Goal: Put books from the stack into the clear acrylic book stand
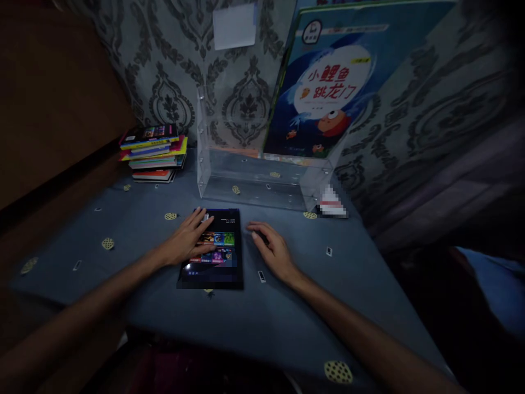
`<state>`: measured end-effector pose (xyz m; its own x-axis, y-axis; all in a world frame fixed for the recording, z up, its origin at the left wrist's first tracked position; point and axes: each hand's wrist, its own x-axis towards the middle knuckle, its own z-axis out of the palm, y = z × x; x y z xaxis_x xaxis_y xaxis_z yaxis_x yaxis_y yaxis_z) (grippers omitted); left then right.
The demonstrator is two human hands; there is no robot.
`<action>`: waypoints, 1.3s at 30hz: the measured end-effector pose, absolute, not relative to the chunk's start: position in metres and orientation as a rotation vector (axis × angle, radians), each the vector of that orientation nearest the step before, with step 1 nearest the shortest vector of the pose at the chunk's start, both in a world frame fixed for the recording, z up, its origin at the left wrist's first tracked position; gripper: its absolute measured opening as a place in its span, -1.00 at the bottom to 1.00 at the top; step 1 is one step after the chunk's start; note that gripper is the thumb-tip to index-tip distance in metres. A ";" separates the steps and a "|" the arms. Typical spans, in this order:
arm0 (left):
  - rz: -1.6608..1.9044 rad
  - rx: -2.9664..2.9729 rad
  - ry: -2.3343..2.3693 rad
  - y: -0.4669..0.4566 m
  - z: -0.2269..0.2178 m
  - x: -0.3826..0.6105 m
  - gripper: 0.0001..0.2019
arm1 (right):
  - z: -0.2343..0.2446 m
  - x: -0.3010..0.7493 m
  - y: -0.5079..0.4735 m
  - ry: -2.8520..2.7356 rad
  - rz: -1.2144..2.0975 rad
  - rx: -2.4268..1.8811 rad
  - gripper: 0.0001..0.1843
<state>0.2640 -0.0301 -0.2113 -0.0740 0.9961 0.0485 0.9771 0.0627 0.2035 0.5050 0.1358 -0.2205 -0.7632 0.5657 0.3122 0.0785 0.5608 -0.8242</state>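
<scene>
A dark book point(223, 276) with rows of small coloured pictures on its cover lies flat on the blue-grey tablecloth point(139, 295). My left hand point(189, 239) rests on the book's left part, palm down with the fingers spread. Just right of the book, apart from it, is my right hand point(273, 249). Its fingers are loosely bent, with a gap between thumb and forefinger and nothing seen in them. Behind the book stands a clear acrylic rack point(254, 191). A large blue picture book point(315, 104) leans upright at its right side.
A stack of books point(153, 156) is at the back left of the table. A white, blurred-out object point(332, 205) sits by the rack's right end. Patterned wallpaper point(168, 98) covers the wall behind, and a brown panel point(53, 104) stands at the left.
</scene>
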 end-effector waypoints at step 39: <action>0.193 2.228 2.153 0.053 -0.181 0.304 -0.61 | -0.220 0.517 0.181 -2.409 0.786 -0.596 -0.60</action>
